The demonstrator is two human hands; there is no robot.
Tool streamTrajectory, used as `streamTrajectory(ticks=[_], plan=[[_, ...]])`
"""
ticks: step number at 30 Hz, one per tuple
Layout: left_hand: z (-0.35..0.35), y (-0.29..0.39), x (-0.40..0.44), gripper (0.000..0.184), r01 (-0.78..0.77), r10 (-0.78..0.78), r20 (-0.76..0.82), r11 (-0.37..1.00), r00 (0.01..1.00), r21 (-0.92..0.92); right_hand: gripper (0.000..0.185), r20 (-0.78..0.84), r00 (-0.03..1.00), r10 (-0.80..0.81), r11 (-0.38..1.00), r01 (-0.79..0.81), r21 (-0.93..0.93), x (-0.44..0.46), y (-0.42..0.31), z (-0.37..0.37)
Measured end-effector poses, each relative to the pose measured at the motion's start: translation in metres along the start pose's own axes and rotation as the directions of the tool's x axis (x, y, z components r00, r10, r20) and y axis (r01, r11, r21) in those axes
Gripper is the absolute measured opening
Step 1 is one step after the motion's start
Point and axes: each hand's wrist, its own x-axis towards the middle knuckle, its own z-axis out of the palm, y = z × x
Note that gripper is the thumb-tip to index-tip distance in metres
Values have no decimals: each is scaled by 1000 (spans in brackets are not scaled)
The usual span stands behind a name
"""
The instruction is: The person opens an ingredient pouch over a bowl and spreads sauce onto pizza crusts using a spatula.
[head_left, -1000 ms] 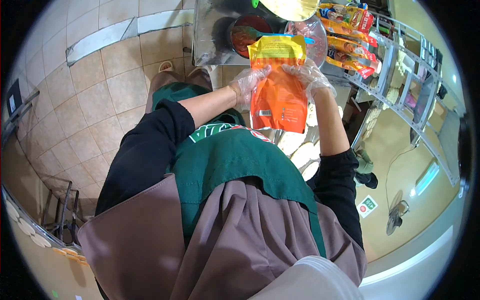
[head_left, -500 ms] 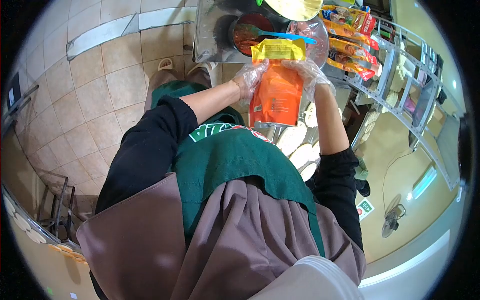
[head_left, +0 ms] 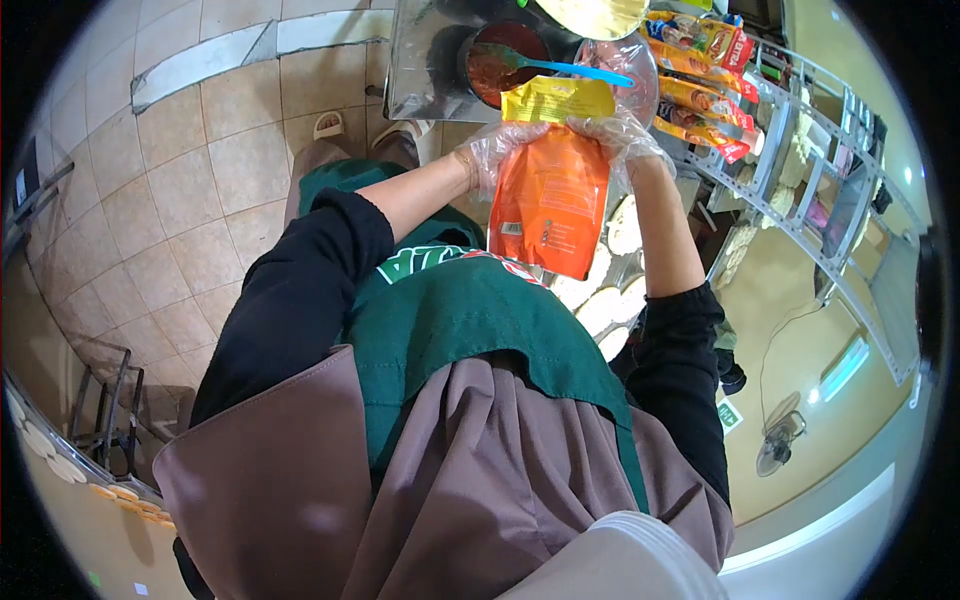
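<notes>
An orange and yellow pouch [head_left: 553, 195] is held in front of my apron, its yellow end pointing away from me and printed text facing up. My left hand [head_left: 497, 153], in a clear plastic glove, grips the pouch's left edge near the yellow band. On the opposite edge my right hand [head_left: 622, 145], gloved likewise, has its thumb over the pouch and is closed on it. Just beyond lies a dark bowl of red sauce [head_left: 487, 88]. A blue spatula [head_left: 570, 70] rests across that bowl, its head in the sauce.
A metal table [head_left: 425, 75] carries the bowl, a clear plastic bowl [head_left: 645, 95] and a container of pale yellow food [head_left: 590, 15]. Several upright packets [head_left: 695, 95] stand at the right. Pale flat dough rounds [head_left: 600, 312] lie beneath my right forearm. Metal racks [head_left: 810, 190] stand farther right.
The pouch has tilted, its lower end swinging slightly nearer to me and its text showing more plainly. My left hand has shifted a little along its edge. Both hands keep their hold.
</notes>
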Motion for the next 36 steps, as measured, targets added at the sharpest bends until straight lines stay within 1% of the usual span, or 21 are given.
streamTrajectory(ticks=[3,5,6,7,8,9,11,12,14,15,17,18,20,22,24,26,29,30,32,35,36], plan=[[-4,-5,6,38,8,-10,-33,999,999,-45,38,35,998,-47,998,46,36,1,0,2],[-5,-9,10,39,-8,6,-44,998,999,-58,38,-23,1000,15,993,-17,-116,4,0,1],[-4,-10,11,42,-35,33,-104,999,994,-15,38,-24,1000,14,993,-16,-116,5,-1,1],[-3,-12,11,46,-59,63,-164,998,984,29,37,-45,996,72,990,-77,-116,6,-1,0],[-2,-13,12,46,-61,65,-164,998,984,29,36,-66,989,129,984,-136,-116,7,-1,0],[-1,-13,12,46,-77,83,-181,996,980,36,36,-63,990,130,984,-136,-116,0,-12,5],[3,-12,11,46,-93,100,-197,995,975,44,36,-113,988,105,910,-142,-389,-20,-44,21],[6,-10,8,46,-77,83,-178,996,980,38,36,-113,988,105,910,-142,-389,-15,-37,15],[2,-7,7,45,-60,64,-159,998,985,33,39,13,996,84,956,-77,-284,-1,-19,-2],[-3,-5,9,44,-48,51,-138,999,989,24,39,12,996,85,956,-78,-282,-4,-21,-1],[-13,-3,11,43,-36,38,-118,999,992,14,39,5,1000,-18,964,19,-264,-10,-29,2],[-12,0,9,42,-50,53,-125,998,991,26,39,6,1000,-17,964,18,-264,-9,-28,1],[-8,0,9,41,-65,70,-132,997,989,38,42,42,995,87,976,-77,-202,-7,-27,-2],[-9,-6,15,41,-175,188,-189,981,964,85,44,21,995,95,968,-87,-235,-10,-32,1],[-14,-7,16,40,-176,183,-156,983,971,56,46,-4,995,101,958,-99,-269,-7,-29,-2],[-15,-7,17,40,-179,181,-123,983,976,29,48,18,998,55,936,-46,-350,6,-14,-12],[-11,-7,18,44,-179,180,-137,984,974,15,48,26,998,49,960,-40,-276,-1,-22,-7],[-7,-5,17,45,-139,137,-147,990,980,-1,48,27,998,49,960,-39,-276,1,-20,-8],[-1,0,13,45,-100,96,-158,995,983,-16,48,-20,999,49,904,-53,-424,11,-14,-13],[6,6,-2,45,-52,46,-77,996,996,-76,42,-35,999,-23,937,10,-348,22,1,-22],[14,7,-12,43,68,-67,10,980,998,-186,42,-35,999,-23,938,10,-348,20,-3,-20]])
